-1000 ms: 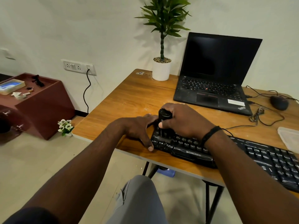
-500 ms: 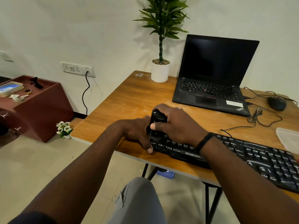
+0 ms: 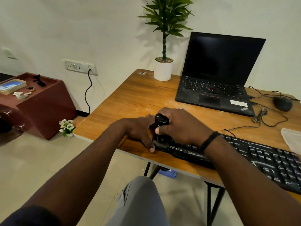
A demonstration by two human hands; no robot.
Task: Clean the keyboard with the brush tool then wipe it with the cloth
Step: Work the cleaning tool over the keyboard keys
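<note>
The black keyboard (image 3: 260, 160) lies along the near edge of the wooden bench (image 3: 130, 101), its keys streaked with pale dust. At its left end the brush tool (image 3: 160, 126) stands upright, a black cylinder with its lower end down on the keys. The right hand (image 3: 180, 126) grips it — fingers curled round the barrel, thumb across the front — and wears a dark band at the wrist. The left hand (image 3: 141, 129) rests flat, fingers straight, against the keyboard's left edge, thumb tip on the bench beside the corner. The right forearm crosses over the keyboard's middle and hides those keys.

Behind stands an open black laptop (image 3: 216, 79) with a dark screen, a potted plant (image 3: 163, 69) just left of it, and a mouse (image 3: 282, 103) with loose cable to the right. A pale cloth (image 3: 292, 139) shows at the right edge, cut off by the frame.

Against half a second earlier, the brush sits at much the same left end of the keyboard, and both hands hold the same posture.
</note>
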